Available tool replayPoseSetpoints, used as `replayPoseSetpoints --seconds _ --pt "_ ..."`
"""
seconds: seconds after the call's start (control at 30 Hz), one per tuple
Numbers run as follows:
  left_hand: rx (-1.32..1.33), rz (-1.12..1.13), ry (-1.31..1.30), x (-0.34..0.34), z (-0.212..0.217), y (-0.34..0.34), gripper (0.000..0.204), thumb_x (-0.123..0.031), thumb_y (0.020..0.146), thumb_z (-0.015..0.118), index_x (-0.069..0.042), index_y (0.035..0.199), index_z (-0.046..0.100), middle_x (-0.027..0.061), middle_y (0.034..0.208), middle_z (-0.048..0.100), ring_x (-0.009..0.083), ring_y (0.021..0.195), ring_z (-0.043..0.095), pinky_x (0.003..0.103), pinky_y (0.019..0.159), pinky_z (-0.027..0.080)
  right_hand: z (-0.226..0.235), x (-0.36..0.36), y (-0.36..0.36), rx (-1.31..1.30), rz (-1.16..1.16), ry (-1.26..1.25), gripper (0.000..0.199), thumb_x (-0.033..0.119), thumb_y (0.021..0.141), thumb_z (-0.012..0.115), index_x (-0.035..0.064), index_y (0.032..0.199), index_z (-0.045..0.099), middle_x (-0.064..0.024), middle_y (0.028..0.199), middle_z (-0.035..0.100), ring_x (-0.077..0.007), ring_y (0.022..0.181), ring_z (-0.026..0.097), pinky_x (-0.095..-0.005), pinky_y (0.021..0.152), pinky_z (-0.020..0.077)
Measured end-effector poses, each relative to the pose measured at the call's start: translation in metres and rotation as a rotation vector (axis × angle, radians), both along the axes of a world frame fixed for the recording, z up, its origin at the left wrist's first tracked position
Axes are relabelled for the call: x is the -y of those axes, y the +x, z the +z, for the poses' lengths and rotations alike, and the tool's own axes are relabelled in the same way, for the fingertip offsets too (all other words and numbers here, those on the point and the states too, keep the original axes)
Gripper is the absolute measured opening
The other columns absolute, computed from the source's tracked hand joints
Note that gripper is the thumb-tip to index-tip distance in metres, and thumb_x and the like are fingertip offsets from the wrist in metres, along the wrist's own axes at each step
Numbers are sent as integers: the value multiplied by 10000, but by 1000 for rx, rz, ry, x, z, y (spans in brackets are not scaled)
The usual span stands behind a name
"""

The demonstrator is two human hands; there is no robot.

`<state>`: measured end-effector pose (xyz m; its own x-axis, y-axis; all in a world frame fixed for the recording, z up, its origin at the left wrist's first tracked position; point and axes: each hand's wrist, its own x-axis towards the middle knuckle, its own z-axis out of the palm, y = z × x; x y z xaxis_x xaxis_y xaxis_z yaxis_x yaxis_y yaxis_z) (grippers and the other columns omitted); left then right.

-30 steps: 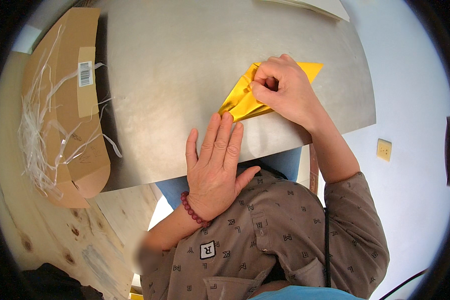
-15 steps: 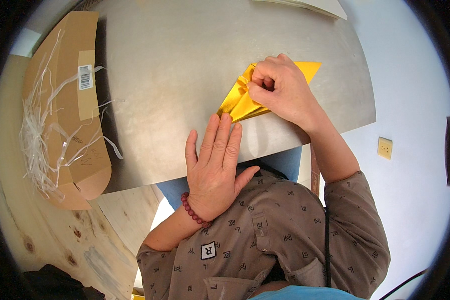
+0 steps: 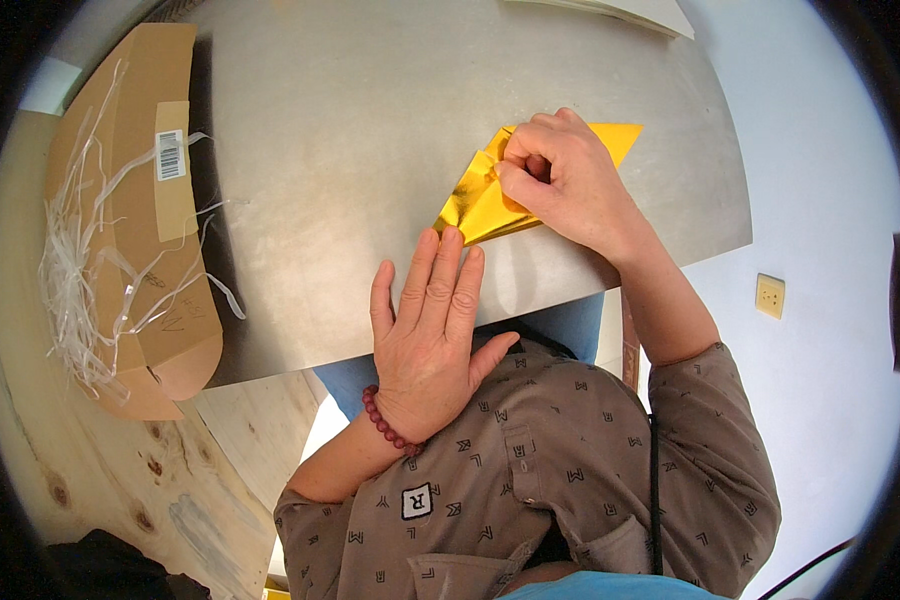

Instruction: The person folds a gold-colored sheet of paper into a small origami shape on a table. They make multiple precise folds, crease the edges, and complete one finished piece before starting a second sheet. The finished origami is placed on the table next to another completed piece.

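A sheet of shiny gold foil paper [image 3: 485, 207], folded into layers with pointed ends, lies on the metal tabletop [image 3: 340, 170]. My left hand [image 3: 430, 300] is flat with its fingers stretched out, and its fingertips touch the paper's near-left corner. Above the paper's middle, my right hand [image 3: 560, 175] is curled, thumb against bent fingers, pinching the raised upper fold. Behind that hand the far-right point of the paper shows. Part of the fold is hidden under my right fingers.
A brown cardboard box [image 3: 175, 280] stands along the table's left side, with clear plastic strands [image 3: 75, 270] hanging over it. White sheets [image 3: 630, 12] lie at the far edge. A wall socket [image 3: 769, 296] is to the right.
The upper fold of the gold paper has shifted slightly and catches the light differently near my left fingertips. Both hands stay in nearly the same place.
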<state>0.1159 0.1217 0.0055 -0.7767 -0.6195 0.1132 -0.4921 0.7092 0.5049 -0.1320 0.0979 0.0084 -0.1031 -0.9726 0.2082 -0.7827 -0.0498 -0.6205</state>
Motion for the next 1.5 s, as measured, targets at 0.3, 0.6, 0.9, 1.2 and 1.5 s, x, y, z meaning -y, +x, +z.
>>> replayPoseSetpoints --seconds 0.3,0.6,0.9,1.2,1.5 --pt "-112 41 34 8 4 1 782 -312 848 835 -6 1497 525 183 1556 522 340 1466 465 529 1188 277 -1 -1 -4 33 51 -57 215 126 835 713 43 697 570 -104 659 591 -304 623 529 -410 725 436" --pt "-388 92 164 56 12 -14 612 -116 858 821 6 1406 578 191 1274 668 378 1131 634 445 977 502 -4 -8 -8 56 54 -121 206 122 850 728 48 726 581 -89 688 603 -296 654 528 -407 730 442" --pt "-380 79 444 112 1 -59 472 -140 937 746 -20 1374 613 128 1142 756 255 982 689 376 860 577 -3 -12 -9 103 31 -99 166 122 902 730 70 809 602 -45 734 584 -225 725 502 -362 762 419" --pt "-371 56 619 119 -3 -66 453 -124 937 735 -3 1359 624 115 1015 780 225 905 726 352 820 591 -2 -12 -8 165 26 -115 182 117 873 747 63 778 602 -71 719 619 -268 713 545 -390 730 443" --pt "-432 85 715 115 -1 -67 442 -81 942 739 11 1357 620 105 984 778 153 813 724 298 735 602 1 -15 -4 464 -51 25 114 146 930 764 55 974 710 -40 838 726 -157 790 643 -297 775 531"
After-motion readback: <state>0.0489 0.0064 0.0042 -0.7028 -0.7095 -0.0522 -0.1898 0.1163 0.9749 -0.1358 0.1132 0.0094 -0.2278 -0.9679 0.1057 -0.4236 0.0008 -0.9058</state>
